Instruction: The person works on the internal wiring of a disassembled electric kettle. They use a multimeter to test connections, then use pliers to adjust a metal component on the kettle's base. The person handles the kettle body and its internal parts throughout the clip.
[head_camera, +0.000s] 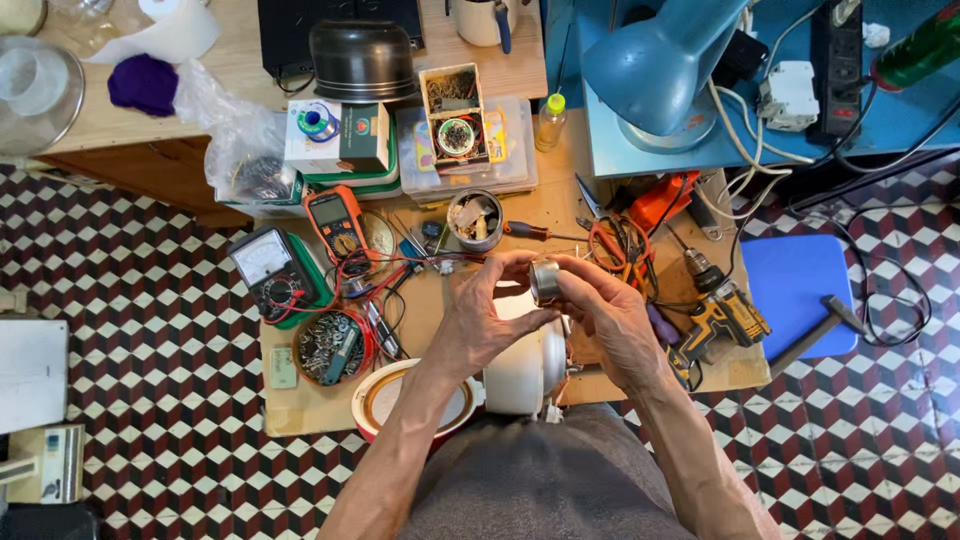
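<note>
Metal ring-shaped part sits pinched between both hands' fingers, above the white cooker body at the tabletop's near edge. The left hand and right hand should probably keep it level, grip firm.

Multimeters sit left on the worktop, cordless drill right, screw bowl in front of the meters.

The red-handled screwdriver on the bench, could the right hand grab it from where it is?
Probably yes, but not right now. The screwdriver lies uncovered just beyond the hands, with nothing in the way, yet the right hand and left hand both grip a small metal ring.
</note>
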